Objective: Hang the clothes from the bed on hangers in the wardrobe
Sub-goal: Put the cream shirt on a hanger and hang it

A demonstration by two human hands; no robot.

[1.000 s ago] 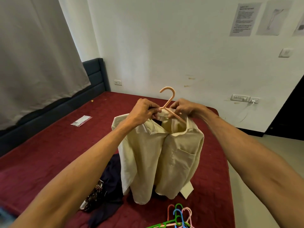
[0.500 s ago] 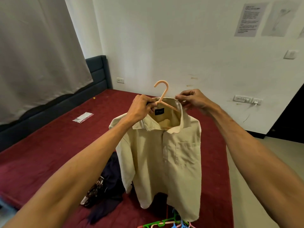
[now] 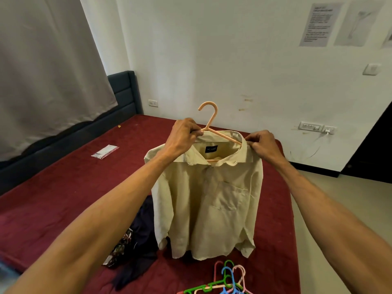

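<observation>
A cream shirt (image 3: 210, 204) with a chest pocket hangs in the air over the bed, draped on a peach plastic hanger (image 3: 211, 118) whose hook sticks up above the collar. My left hand (image 3: 183, 139) grips the hanger's neck together with the left side of the collar. My right hand (image 3: 264, 143) pinches the right side of the collar near the hanger's arm. The shirt's hem hangs just above the maroon bed (image 3: 63, 187). The wardrobe is not in view.
A dark garment and a patterned one (image 3: 135, 240) lie heaped on the bed under my left arm. Several coloured hangers (image 3: 227, 281) lie at the bed's near edge. A clear packet (image 3: 105, 151) lies further left. A dark headboard (image 3: 125, 92) and grey curtain stand left; floor lies right.
The shirt has spread out square on the hanger. My right hand has slid out along the collar to its right side. The hanger has tilted more upright.
</observation>
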